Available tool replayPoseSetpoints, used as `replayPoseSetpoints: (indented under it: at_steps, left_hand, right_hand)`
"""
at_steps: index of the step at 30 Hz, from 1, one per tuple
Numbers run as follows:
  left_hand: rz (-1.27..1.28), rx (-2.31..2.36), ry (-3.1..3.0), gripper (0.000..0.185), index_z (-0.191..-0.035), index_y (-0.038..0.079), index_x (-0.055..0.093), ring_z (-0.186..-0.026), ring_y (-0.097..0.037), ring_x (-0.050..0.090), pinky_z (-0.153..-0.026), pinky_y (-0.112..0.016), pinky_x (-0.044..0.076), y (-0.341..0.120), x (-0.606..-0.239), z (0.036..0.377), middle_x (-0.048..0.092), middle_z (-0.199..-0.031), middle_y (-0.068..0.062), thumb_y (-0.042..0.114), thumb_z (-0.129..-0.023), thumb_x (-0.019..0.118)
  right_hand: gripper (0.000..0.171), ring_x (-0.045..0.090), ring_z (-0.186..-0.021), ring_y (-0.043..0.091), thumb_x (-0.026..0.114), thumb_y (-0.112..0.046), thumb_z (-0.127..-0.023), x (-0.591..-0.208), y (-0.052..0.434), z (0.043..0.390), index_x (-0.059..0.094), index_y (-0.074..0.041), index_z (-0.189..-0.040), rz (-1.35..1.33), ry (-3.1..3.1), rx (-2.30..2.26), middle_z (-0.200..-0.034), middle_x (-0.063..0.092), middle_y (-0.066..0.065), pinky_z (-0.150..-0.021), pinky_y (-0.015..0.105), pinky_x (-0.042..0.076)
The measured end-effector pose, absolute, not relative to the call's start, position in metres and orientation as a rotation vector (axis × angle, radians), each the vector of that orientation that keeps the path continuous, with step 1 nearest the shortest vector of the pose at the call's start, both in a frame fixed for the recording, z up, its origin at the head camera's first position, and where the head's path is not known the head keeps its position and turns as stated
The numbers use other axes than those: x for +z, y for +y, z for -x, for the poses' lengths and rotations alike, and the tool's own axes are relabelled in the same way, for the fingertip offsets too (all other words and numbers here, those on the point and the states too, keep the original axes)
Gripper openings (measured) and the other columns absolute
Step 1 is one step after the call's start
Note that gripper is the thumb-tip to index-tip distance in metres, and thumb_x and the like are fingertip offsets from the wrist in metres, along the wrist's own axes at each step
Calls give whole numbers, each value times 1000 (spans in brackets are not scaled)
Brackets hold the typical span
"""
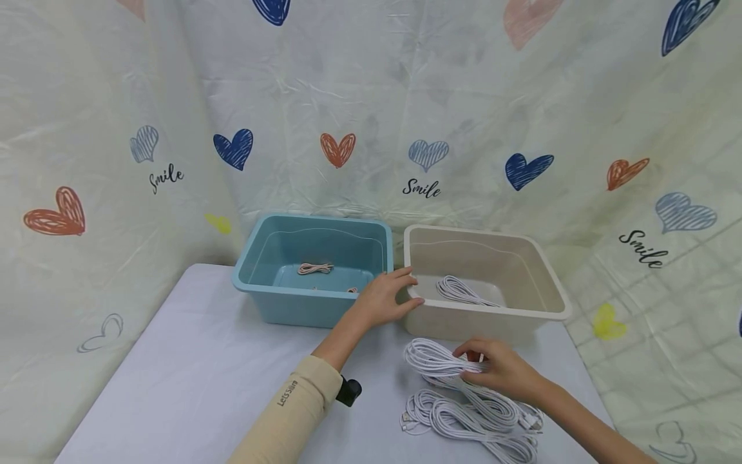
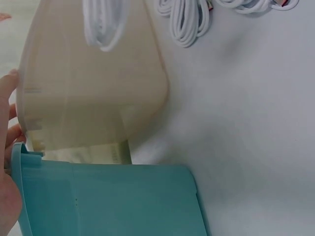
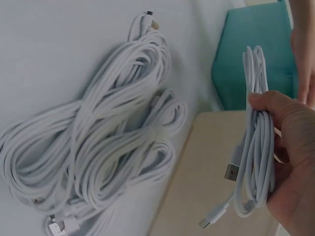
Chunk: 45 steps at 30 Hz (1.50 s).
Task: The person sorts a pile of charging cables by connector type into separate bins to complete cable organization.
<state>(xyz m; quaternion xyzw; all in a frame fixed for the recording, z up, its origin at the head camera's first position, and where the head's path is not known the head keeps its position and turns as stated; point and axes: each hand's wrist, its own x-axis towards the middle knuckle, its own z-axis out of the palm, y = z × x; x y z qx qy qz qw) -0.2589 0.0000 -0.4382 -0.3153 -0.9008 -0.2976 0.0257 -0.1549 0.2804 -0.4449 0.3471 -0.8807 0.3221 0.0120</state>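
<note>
Near the table's front edge, right hand (image 1: 503,370) pinches one coiled white cable (image 3: 256,142) lifted off the cable pile (image 1: 481,419). Left hand (image 1: 387,298), fingers relaxed, rests on the beige bin's rim (image 1: 413,291). One white coil (image 1: 460,291) already lies inside; several remain. Blue bin (image 1: 301,303) holds pinkish cables (image 1: 315,267), probably two. Nothing blocks the way.

2 bins: blue bin (image 1: 301,303), beige bin (image 1: 493,316); 2 hands; several white cable coils (image 1: 469,412).

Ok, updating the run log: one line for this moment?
left hand: rests on beige bin rim | right hand: grips white cable coil | cable pile: on table
</note>
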Motion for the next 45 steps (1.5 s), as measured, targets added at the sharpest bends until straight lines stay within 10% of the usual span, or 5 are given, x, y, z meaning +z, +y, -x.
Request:
replayPoseSetpoints:
  at_steps: [19,45]
  left_hand:
    - [985,-931,-2763,41,-135,12,71,-137,-35,59,-114,-50,48,0,-442,261,51,-161,-10,39,-104,68]
    - [976,-931,-2791,42,-137,13,70,-142,-34,55,-119,-51,43,0,-439,260,49,-162,-8,40,-104,67]
  right_hand:
    - [38,55,-77,1,90,4,-75,-391,312,168,77,-15,-105,-1034,-2645,952,-85,59,-16,-63,25,54]
    - [24,53,-75,7,82,-4,-89,-353,304,240,77,4,-111,-708,-2806,886,-82,61,-1,-66,23,51]
